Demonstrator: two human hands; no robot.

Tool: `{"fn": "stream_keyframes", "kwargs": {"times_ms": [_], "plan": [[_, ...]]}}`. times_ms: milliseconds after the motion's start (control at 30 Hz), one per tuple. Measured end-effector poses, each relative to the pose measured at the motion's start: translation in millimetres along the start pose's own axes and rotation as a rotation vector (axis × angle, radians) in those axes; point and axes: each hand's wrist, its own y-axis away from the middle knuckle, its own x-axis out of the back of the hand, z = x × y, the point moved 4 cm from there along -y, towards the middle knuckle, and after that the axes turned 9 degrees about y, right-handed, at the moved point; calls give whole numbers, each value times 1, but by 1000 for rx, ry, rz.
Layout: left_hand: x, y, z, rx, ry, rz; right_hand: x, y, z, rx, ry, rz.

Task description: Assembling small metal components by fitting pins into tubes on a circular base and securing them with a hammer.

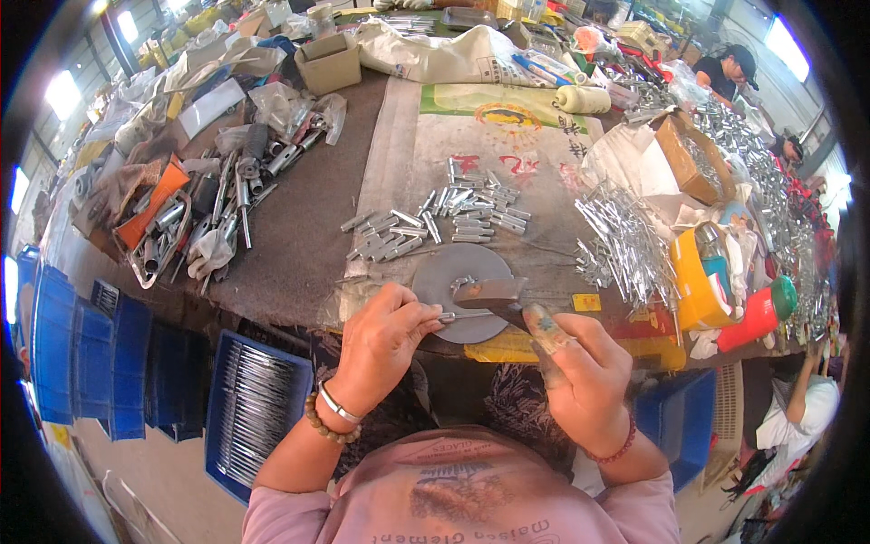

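My left hand point(385, 340) pinches a thin metal pin point(467, 315) and holds it flat on a round grey metal disc point(444, 276) at the table's near edge. My right hand point(584, 372) grips the worn, paint-stained handle of a small hammer point(494, 292), whose head rests over the disc just above the pin. Beyond the disc lies a loose heap of short silver metal sleeves point(453, 218) on a printed woven sack point(494, 145).
A pile of thin metal pins point(625, 245) lies to the right, beside a yellow bottle point(698, 276) and a red-and-green bottle point(757, 315). Tools and tubes point(213, 204) clutter the left. Blue crates point(254, 408) of rods stand below the table. Other people work at the far right.
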Motion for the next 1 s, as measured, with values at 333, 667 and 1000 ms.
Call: {"fn": "stream_keyframes", "kwargs": {"times_ms": [333, 667, 1000], "plan": [[1, 0, -2, 3, 19, 8, 1, -10, -6, 48, 45, -84], [-1, 0, -3, 11, 28, -20, -29, 7, 18, -122, -122, -129], [4, 4, -6, 56, 47, -61, -44, 14, -1, -40, 83, -345]]}}
